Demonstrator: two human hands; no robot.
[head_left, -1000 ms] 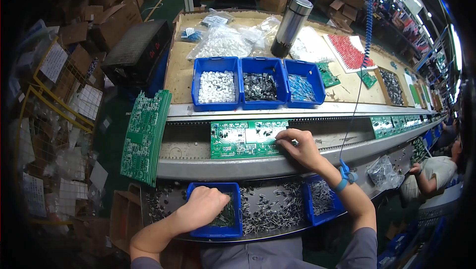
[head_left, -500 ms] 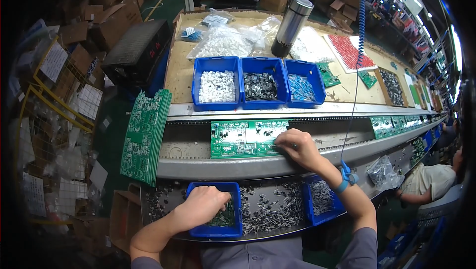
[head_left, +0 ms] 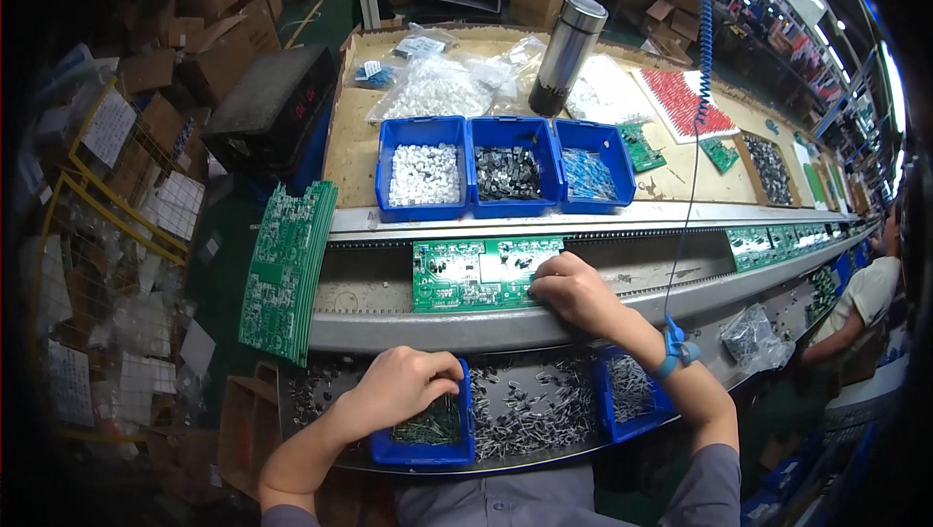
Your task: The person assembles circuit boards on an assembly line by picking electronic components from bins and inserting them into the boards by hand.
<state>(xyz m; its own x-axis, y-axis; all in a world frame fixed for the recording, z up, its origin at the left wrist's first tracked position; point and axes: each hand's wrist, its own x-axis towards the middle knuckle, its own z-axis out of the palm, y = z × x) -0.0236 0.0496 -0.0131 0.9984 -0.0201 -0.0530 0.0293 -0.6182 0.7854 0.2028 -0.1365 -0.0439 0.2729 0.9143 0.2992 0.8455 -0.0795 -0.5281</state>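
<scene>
A green circuit board (head_left: 459,275) lies on the conveyor track in front of me. My right hand (head_left: 573,289) is over its right end, fingertips pinched close to the board's surface; whatever they hold is hidden. The wrist wears a blue strap (head_left: 676,347) with a thin cord rising from it. My left hand (head_left: 406,386) hovers above the near blue bin (head_left: 425,454) of thin green-bodied leaded components (head_left: 432,426). Its thumb and fingers are closed together near the bin's far right corner. Anything between them is too small to make out.
Several circuit boards (head_left: 282,274) stand stacked at the left. Loose leaded parts (head_left: 535,415) cover the tray beside another blue bin (head_left: 632,391). Beyond the track are a white-parts bin (head_left: 425,208), a black-parts bin (head_left: 515,204), a blue-parts bin (head_left: 595,204) and a steel flask (head_left: 569,55).
My left hand has lifted slightly out of the near bin, fingers pinched. My right hand has shifted a little left and nearer along the board, which stays in place.
</scene>
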